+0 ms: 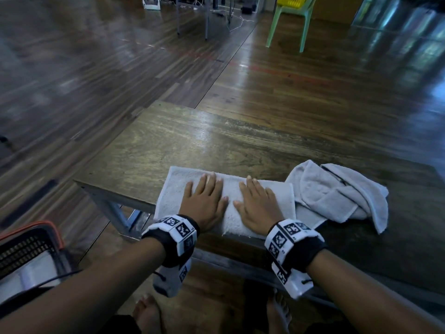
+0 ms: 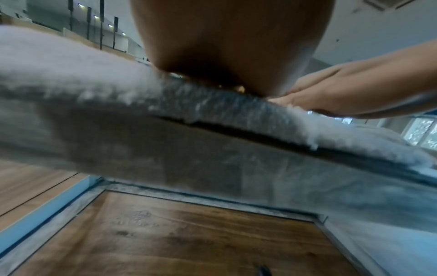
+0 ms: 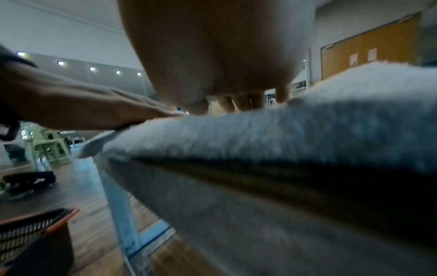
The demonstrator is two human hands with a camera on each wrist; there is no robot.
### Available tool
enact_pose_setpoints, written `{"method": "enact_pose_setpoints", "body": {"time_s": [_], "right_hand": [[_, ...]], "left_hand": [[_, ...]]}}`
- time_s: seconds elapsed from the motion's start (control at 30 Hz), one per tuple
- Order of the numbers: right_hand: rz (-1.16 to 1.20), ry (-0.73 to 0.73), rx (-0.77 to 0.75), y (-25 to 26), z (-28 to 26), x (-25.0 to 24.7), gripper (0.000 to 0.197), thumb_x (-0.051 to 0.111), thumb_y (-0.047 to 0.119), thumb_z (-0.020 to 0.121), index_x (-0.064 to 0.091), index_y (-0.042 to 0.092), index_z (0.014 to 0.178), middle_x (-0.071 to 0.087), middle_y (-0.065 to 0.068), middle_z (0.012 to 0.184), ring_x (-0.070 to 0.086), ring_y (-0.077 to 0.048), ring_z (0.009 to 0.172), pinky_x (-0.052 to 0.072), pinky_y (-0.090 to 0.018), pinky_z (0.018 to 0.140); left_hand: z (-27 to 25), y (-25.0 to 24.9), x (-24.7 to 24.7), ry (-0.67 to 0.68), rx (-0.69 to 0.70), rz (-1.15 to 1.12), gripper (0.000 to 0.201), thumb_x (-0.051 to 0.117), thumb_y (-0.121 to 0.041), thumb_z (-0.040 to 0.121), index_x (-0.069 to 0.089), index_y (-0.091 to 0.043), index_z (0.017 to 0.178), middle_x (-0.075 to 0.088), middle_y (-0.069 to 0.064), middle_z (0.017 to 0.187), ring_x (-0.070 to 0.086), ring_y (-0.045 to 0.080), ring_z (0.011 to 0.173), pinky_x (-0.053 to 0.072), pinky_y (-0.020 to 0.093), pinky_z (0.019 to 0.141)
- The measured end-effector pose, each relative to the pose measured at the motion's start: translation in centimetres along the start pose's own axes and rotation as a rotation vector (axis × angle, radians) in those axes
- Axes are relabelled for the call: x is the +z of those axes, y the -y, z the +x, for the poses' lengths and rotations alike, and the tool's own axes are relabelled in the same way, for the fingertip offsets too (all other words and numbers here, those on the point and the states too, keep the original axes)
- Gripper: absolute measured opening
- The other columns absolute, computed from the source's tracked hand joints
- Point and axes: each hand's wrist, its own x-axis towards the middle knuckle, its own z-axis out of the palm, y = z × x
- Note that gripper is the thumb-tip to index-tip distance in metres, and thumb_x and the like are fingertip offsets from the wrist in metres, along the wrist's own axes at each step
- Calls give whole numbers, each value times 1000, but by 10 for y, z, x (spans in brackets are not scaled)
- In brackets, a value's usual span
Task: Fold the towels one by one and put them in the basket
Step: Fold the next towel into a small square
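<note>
Folded towel [image 1: 226, 198] lies flat, lower centre of the head view, on the near edge of the wooden table [image 1: 192, 141]; its near hem overhangs the table edge slightly. Left hand [image 1: 204, 201] flat on the towel's left half, fingers straight and a little spread, palm down, gripping nothing. Right hand [image 1: 256, 206] flat on the right half, same pose, fingers straight, pressing. Thumbs point at each other, close but apart.

Left wrist view: palm heel [image 2: 231, 46] sits on the towel's fuzzy hem [image 2: 165, 104], the other hand seen at right of frame. Right wrist view: palm [image 3: 212, 56] above the towel edge [image 3: 260, 134], fingertips [image 3: 282, 95] down on the cloth, the other hand flat at left of frame.

Second towel [image 1: 337, 194], crumpled and unfolded, just right of the folded one, touching or overlapping its right end, on the same table.

Basket [image 1: 26, 249], dark mesh with orange rim, lower left of the head view on the floor beside the table; something pale inside, can't tell what. Both wrists wear marker-tag bands [image 1: 175, 235]. Bare feet [image 1: 147, 314] at bottom centre. Green plastic chair [image 1: 289, 22] upper right, with a yellow basket [image 1: 293, 1] on its seat. Wood plank floor [image 1: 96, 68] all round.
</note>
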Motion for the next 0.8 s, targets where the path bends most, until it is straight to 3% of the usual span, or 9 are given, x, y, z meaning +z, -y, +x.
{"method": "enact_pose_setpoints", "body": {"time_s": [0.13, 0.23, 0.3, 0.37, 0.47, 0.53, 0.63, 0.73, 0.8], "right_hand": [[-33, 23, 19, -11, 1, 11, 66, 10, 57, 94, -3, 23, 150, -14, 0, 158, -12, -16, 145, -5, -44, 117], [-108, 18, 40, -28, -1, 9, 84, -8, 68, 77, -3, 25, 149, -12, 0, 158, -11, -17, 146, -6, -47, 116], [-133, 27, 66, -38, -3, 4, 73, 1, 64, 88, -2, 25, 150, -11, 1, 158, -12, -16, 146, -7, -48, 115], [-121, 14, 73, -46, -4, -5, 60, 13, 52, 97, 3, 26, 150, -6, 3, 159, -10, -14, 146, -7, -48, 114], [-86, -49, 73, -58, 1, -17, 48, 19, 44, 100, 29, 28, 144, 12, 5, 158, 3, -13, 146, -4, -49, 113], [-13, -86, 84, -65, 6, -24, 41, 24, 43, 100, 48, 33, 132, 28, 5, 153, 14, -14, 144, -1, -50, 112], [32, -104, 67, -74, 17, -31, 36, 31, 46, 98, 59, 36, 117, 49, 7, 136, 30, -15, 136, 7, -53, 108], [34, -40, 40, -79, 28, -33, 35, 36, 52, 94, 64, 39, 109, 59, 10, 122, 40, -17, 126, 13, -55, 104], [61, -8, 52, -79, 33, -34, 35, 39, 54, 92, 66, 39, 107, 61, 8, 118, 43, -20, 123, 15, -56, 102]], "left_hand": [[13, 20, 4, -23, 35, 34, 78, -9, -62, 78, -3, -30, 149, -7, -5, 159, -8, 18, 146, -5, 48, 116], [27, 48, -6, -25, 47, 93, 83, -11, -70, 71, -3, -39, 147, -5, -4, 159, -5, 20, 146, -5, 53, 115], [35, 70, -15, -71, -27, 162, 86, -8, -76, 70, 2, -38, 147, -4, 1, 159, -3, 24, 146, -4, 57, 113], [41, 88, -26, -114, -125, 212, 85, 6, -78, 78, 8, -29, 148, -6, 8, 158, -2, 26, 146, -4, 60, 111], [43, 91, -40, -114, -153, 210, 75, 28, -66, 88, 17, -21, 146, -4, 12, 158, -2, 25, 146, -3, 59, 111], [34, 78, -43, -109, -54, 175, 60, 37, -55, 91, 29, -22, 140, 7, 12, 157, 5, 25, 145, 0, 53, 112], [13, 49, -43, -105, 236, 104, 44, 49, -45, 89, 47, -21, 126, 33, 9, 146, 27, 26, 135, 17, 44, 107], [-7, 24, -31, -166, 505, 74, 37, 48, -45, 85, 60, -18, 108, 58, 6, 114, 55, 27, 102, 42, 38, 85], [-18, 12, -18, -210, 556, 3, 34, 48, -46, 83, 61, -18, 98, 61, 3, 99, 58, 24, 86, 45, 34, 72]]}}
